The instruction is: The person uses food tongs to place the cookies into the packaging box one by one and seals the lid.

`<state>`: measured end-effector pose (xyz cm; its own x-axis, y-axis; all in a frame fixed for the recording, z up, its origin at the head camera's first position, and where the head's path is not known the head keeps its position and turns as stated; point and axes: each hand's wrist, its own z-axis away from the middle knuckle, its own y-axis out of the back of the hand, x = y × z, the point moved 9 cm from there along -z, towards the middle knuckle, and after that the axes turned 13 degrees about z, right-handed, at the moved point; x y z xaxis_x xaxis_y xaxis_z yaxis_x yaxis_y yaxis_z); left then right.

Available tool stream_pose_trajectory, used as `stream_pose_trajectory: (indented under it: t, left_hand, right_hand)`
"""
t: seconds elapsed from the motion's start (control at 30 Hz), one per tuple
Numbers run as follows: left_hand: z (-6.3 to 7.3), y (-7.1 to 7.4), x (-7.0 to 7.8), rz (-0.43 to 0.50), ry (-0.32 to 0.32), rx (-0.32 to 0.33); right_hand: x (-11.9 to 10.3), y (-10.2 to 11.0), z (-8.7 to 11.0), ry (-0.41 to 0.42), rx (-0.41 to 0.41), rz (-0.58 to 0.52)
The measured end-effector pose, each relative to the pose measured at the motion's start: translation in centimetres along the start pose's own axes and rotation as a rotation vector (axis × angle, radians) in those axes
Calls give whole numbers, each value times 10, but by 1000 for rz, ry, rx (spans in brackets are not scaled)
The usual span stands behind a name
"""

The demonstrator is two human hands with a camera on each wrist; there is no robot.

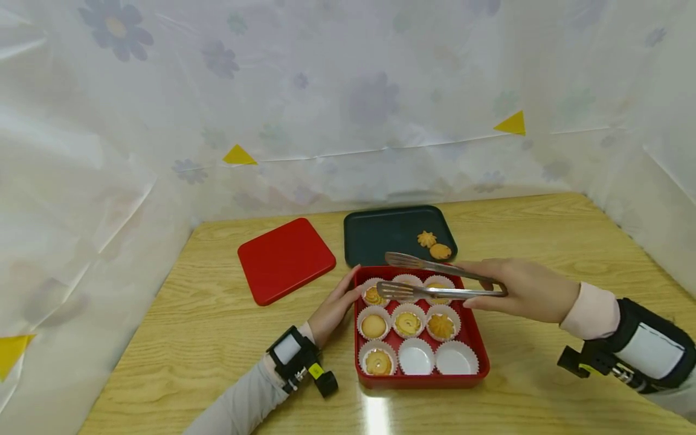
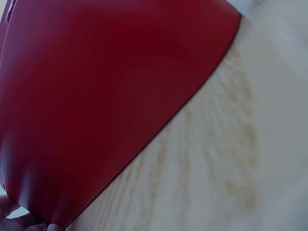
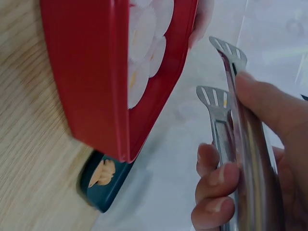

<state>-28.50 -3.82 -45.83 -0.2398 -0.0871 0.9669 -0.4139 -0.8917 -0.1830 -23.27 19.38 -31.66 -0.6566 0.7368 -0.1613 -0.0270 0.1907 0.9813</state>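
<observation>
Going by what shows, the step in hand is filling a red box (image 1: pixel 424 381) with cookies (image 1: pixel 373 326), seemingly between two placings, since the tongs (image 1: pixel 462 294) have nothing between their spread tips; the next move would call for taking them to the tray, gripping a cookie lightly, as it may crumble, and lowering it into a bare paper cup (image 1: pixel 415 357). Clock hours run from the box's middle on the tabletop (image 1: pixel 190 314): at ten lies a red lid (image 1: pixel 286 261), flat and apart; at nine the left hand (image 1: pixel 334 305) touches the box's wall near its far corner, though how far its fingers curl cannot be told; at twelve the dark green tray (image 1: pixel 375 235) carries two cookies (image 1: pixel 426 239) at its own four o'clock. The box's left column has three filled cups; the middle one has a cookie in its centre cup, a bare cup at six and a far cup too covered to read; the right one has two cookies and a bare cup between four and five. At two, the right hand (image 1: pixel 516 290) pinches the tongs between thumb and fingers, over the far row
</observation>
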Motion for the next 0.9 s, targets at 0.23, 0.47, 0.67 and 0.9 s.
stream_pose_trajectory:
  t: [0.23, 0.47, 0.67, 0.9]
  left_hand:
    - [1, 0, 0, -14, 8, -3]
    - [1, 1, 0, -17, 12, -2]
    - [1, 1, 0, -15, 12, -1]
    - [2, 0, 1, -10, 3, -7]
  right_hand:
    - [33, -5, -2, -144, 5, 18]
    - [63, -10, -4, -244, 3, 64]
    - [88, -16, -7, -306, -29, 94]
    - [107, -22, -11, -332, -55, 118]
